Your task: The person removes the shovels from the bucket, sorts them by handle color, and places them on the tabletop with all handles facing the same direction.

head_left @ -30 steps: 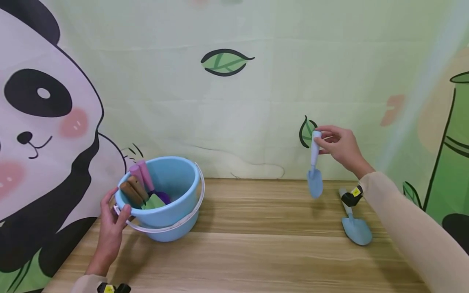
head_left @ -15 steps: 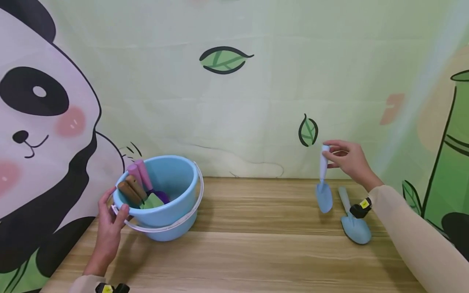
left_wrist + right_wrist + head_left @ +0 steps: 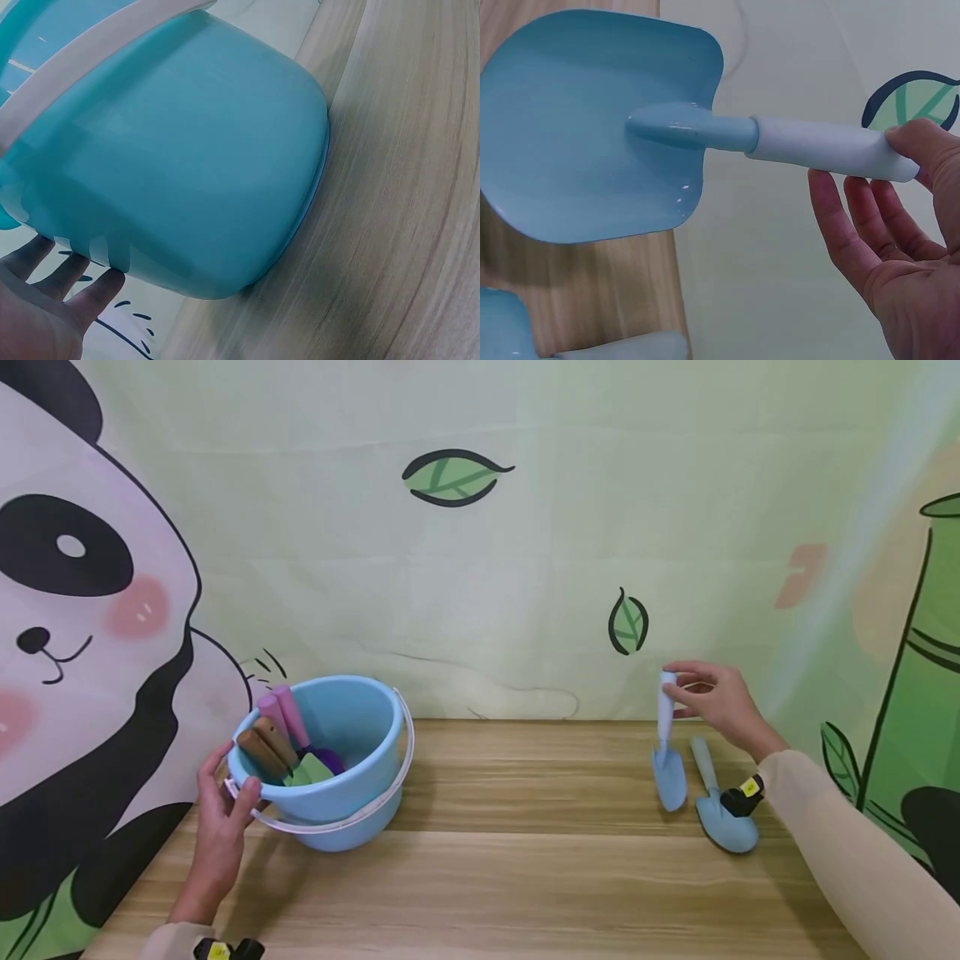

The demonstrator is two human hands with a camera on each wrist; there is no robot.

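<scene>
Because the right hand [image 3: 716, 695] pinches only its handle's [image 3: 665, 718] upper end, the white-handled blue trowel [image 3: 669, 777] over the wooden tabletop [image 3: 525, 793] could pivot into the second trowel [image 3: 727, 827] beside it, while the left hand's [image 3: 222, 822] extended fingers merely brace the blue bucket [image 3: 337, 787]

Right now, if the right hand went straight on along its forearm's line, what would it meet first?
Likely the pale-green, leaf-printed backdrop, near the small dark-outlined leaf, though the pale-handled, light-blue trowel the right hand holds could touch first; depth is unclear.
</scene>
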